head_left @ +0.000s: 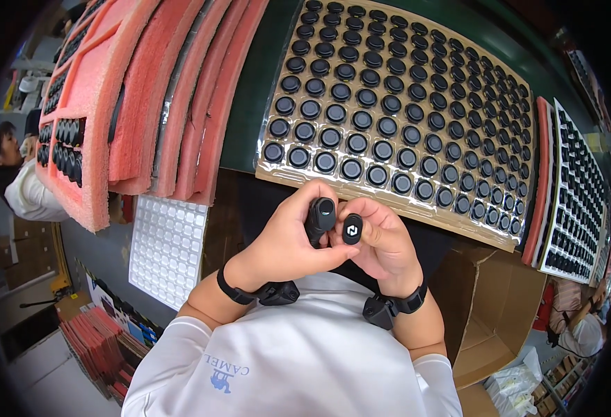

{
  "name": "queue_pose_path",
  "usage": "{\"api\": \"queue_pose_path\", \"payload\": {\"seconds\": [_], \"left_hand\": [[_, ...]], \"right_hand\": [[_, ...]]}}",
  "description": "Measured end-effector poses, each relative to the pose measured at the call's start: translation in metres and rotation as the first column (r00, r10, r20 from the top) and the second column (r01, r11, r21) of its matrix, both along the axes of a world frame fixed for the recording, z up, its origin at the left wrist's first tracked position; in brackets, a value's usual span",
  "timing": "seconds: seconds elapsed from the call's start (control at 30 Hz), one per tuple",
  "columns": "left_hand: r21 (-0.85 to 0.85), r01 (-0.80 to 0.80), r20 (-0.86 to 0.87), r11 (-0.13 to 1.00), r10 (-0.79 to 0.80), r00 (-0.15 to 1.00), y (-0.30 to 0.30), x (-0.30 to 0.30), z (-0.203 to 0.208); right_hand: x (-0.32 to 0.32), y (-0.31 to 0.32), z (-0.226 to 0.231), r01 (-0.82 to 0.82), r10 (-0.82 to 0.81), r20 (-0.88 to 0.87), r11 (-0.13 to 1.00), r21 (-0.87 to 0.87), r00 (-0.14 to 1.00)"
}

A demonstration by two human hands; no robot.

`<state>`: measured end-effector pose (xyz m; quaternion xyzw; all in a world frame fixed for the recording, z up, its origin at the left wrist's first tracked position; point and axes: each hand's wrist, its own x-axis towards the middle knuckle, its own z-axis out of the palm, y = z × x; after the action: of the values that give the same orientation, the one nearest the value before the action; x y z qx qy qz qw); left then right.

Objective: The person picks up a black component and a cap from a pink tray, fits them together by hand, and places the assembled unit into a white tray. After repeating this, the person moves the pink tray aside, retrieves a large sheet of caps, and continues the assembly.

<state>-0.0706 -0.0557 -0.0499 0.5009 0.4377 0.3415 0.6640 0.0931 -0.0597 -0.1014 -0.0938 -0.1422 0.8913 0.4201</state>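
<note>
A: What does the person's left hand (284, 240) hold?

B: It is curled around a short black cylindrical part (319, 217), thumb and fingers closed on its body, with the open round end facing up toward the camera.

A: And the right hand (382, 243)?

B: It pinches a small black oval cap (352, 229) between thumb and fingertips. The cap has a pale mark on its face and sits just beside the cylindrical part, close to touching it; whether they actually meet cannot be told.

A: Where are the hands?

B: Close together in front of the person's chest, above the near edge of the green worktable (246, 104). Each wrist carries a black strap with a small black device: the left wrist strap (267, 292) and the right wrist strap (389, 306).

A: What lies beyond them?

B: A tan tray (389, 198) on the table, filled with rows of round black parts (361, 97) set in pockets. To its right, a second tray (573, 194) of similar black parts, with a pink foam strip (543, 181) between the two.

A: And on the left?

B: Stacked pink foam sheets (145, 90), some holding black parts, and below them a white moulded tray (166, 247) with empty square pockets. An open cardboard box (486, 313) stands at the lower right. Another person (20, 181) in a white top is at the far left edge.
</note>
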Motion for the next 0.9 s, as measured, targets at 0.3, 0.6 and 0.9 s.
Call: {"api": "queue_pose_path", "payload": {"seconds": [0.3, 0.6, 0.9], "left_hand": [[-0.156, -0.051, 0.145, 0.986, 0.074, 0.987, 0.002, 0.0, -0.007], [-0.03, 0.005, -0.026, 1.0, -0.005, 1.0, 0.003, -0.001, 0.0], [0.037, 0.015, -0.005, 0.999, -0.015, 1.0, 0.004, -0.007, -0.006]], "right_hand": [[-0.001, -0.005, -0.002, 0.043, -0.042, 0.066, 0.999, -0.024, 0.997], [-0.001, -0.003, 0.002, 0.018, -0.017, 0.011, 0.999, -0.051, 1.0], [-0.004, -0.001, 0.002, 0.005, -0.004, 0.026, 0.999, -0.034, 1.0]]}}
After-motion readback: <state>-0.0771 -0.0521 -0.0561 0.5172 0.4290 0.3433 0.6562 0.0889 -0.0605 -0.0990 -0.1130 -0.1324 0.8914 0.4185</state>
